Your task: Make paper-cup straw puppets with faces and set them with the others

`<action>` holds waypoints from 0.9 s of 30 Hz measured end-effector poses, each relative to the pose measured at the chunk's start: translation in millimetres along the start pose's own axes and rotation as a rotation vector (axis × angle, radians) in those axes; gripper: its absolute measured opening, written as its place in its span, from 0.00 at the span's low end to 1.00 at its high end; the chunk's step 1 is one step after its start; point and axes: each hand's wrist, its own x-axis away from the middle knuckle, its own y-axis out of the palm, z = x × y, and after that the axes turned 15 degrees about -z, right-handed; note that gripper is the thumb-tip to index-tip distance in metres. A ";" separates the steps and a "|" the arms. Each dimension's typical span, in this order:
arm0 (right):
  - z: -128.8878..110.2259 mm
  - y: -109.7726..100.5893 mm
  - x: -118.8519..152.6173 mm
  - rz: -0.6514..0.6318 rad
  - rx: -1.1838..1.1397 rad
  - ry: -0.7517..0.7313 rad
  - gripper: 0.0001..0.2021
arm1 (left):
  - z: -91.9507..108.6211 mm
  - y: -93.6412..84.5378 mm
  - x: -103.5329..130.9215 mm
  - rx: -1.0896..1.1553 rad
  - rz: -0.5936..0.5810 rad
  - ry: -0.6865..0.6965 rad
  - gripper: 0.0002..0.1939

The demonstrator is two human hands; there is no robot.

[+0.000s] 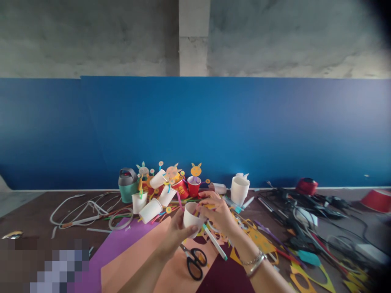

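Note:
A white paper cup [192, 221] is held upright in my left hand [177, 232], whose fingers wrap its left side and thumb lies across its front. A pink strip stands up at the cup's left rim. My right hand [216, 211] is at the cup's right rim with bent fingers; a small thing, too small to name, seems to be between the fingertips. Black-handled scissors [195, 260] lie just below the cup on orange paper [146, 260]. A white marker with a teal end [215, 243] rests right of the scissors, below my right hand.
White and red cups with paper animal faces [196, 170] stand or lie at the back. A teal container [127, 191] and white cables [91, 209] are at the left. Yellow paper scraps [259, 240], black cables and a glue gun-like tool [301, 236] cover the right. A larger white cup [240, 189] stands behind.

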 end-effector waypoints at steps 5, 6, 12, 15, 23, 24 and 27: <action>0.6 -4.8 2.0 -0.066 0.007 0.073 0.12 | 2.6 2.2 -0.6 -0.001 -0.018 0.013 0.28; 1.2 -5.0 2.1 -0.076 0.030 0.071 0.10 | 2.2 2.4 -1.0 0.005 -0.030 0.013 0.29; 3.8 -4.4 0.7 -0.116 0.031 0.062 0.07 | 2.2 3.4 -0.3 0.000 -0.051 -0.021 0.31; 2.3 -8.7 0.3 -0.082 -0.006 0.078 0.12 | 5.1 4.1 -0.4 0.001 -0.004 -0.013 0.31; -0.6 -9.8 0.4 0.004 -0.006 0.092 0.15 | -1.8 1.9 -3.0 -0.021 0.023 0.010 0.31; -0.2 -7.1 0.4 -0.009 0.027 0.087 0.14 | -4.3 2.1 -3.2 -0.030 -0.001 0.018 0.31; 1.4 0.3 0.2 0.019 0.097 0.081 0.12 | -11.0 3.9 -3.7 -0.053 -0.044 0.063 0.31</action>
